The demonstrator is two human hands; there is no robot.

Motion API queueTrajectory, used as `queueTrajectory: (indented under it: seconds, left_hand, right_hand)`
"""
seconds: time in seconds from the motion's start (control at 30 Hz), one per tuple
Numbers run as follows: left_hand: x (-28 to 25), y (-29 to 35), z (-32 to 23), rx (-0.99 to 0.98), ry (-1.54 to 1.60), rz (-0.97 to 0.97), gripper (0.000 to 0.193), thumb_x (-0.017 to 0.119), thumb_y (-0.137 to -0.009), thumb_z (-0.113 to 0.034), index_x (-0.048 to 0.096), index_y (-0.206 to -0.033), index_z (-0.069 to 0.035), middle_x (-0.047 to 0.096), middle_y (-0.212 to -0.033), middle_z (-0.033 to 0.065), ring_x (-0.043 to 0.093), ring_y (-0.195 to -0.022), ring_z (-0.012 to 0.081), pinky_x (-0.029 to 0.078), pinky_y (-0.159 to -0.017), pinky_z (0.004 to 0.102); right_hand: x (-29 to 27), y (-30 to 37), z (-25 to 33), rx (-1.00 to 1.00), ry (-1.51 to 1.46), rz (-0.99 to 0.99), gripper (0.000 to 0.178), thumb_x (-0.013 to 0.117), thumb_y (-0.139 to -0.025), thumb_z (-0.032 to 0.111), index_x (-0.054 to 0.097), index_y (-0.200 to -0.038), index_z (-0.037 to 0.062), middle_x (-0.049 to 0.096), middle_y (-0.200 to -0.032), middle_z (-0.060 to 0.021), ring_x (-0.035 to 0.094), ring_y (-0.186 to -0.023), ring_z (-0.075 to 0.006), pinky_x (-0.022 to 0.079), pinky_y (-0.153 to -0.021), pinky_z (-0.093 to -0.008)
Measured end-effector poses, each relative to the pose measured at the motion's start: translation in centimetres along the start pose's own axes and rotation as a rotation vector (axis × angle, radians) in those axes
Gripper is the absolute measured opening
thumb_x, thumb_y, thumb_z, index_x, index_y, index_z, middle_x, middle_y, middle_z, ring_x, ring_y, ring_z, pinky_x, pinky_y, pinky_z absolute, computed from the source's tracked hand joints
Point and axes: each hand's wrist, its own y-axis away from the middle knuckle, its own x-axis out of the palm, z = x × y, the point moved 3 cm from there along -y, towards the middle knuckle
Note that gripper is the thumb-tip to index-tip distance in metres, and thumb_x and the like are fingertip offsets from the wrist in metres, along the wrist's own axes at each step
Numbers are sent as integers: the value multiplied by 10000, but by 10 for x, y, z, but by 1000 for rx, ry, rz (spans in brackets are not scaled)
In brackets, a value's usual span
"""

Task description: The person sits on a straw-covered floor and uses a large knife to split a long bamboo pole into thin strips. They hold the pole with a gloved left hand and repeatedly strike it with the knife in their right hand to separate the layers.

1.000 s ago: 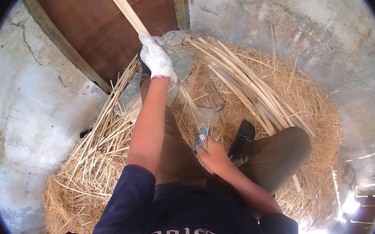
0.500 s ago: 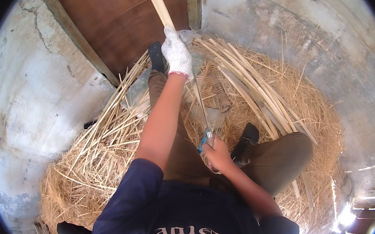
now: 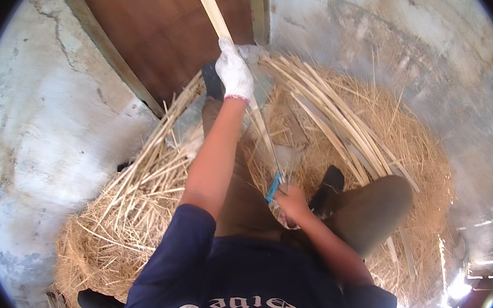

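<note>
My left hand [image 3: 234, 72], in a white knitted glove, is closed around a long pale bamboo strip [image 3: 210, 7]. The strip slants from the top of the view, through the glove, down toward my right hand. Bare and closed, my right hand [image 3: 293, 202] grips a knife [image 3: 283, 185], slightly blurred, whose narrow blade seems to lie along the strip's lower part. A bright blue piece [image 3: 273, 187] shows beside the fingers; what it is, I cannot tell. The knife's handle is mostly hidden in my fist.
Split bamboo strips [image 3: 344, 125] lie at the right, with more strips [image 3: 149, 165] at the left. Fine shavings [image 3: 95, 246] heap around my legs. A brown door [image 3: 158, 21] stands ahead, between stained pale walls [image 3: 52, 135]. My bent right knee [image 3: 387, 200] is beside my right forearm.
My right hand has moved slightly down and to the right with the knife. More of the strip shows below the glove. My left hand keeps its grip.
</note>
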Motion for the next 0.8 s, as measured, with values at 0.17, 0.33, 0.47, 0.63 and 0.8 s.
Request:
queueTrajectory:
  seconds: [0.17,0.33,0.47,0.63,0.8]
  left_hand:
    - [16,-13,-50,-75,265,-14,651,477,-1003,-699,530,-679,-136,436,-535,-8,383,-402,129,274,-395,303]
    - [16,-1,-97,-45,166,24,645,453,-1020,-684,501,-677,-141,444,-558,-5,404,-444,123,317,-422,291]
    - [19,1,-143,0,299,67,663,444,-1007,-710,500,-687,-132,423,-535,-2,382,-395,129,305,-381,306]
    - [17,-2,-167,84,235,53,665,440,-1013,-700,508,-682,-127,437,-537,3,396,-400,131,301,-387,301]
    - [26,14,-208,104,255,80,721,381,-991,-764,508,-681,-126,358,-507,-32,314,-401,107,278,-392,280]
  right_hand:
    - [-10,6,11,-58,157,-116,353,628,-900,241,572,-1074,-61,689,-852,-298,694,-765,-471,558,-720,-534]
    - [-5,26,65,-351,177,-181,359,644,-889,239,574,-1077,-59,687,-877,-309,681,-875,-500,537,-795,-555]
    - [-11,-8,12,-261,159,-234,244,636,-891,168,560,-979,-46,620,-697,-211,719,-721,-326,531,-665,-464]
    - [-18,28,63,-16,44,-18,351,646,-885,243,577,-1044,-62,673,-808,-295,681,-788,-491,548,-726,-522]
    - [-25,19,55,-353,165,-200,352,647,-884,234,579,-1046,-71,671,-793,-294,686,-762,-479,550,-709,-512]
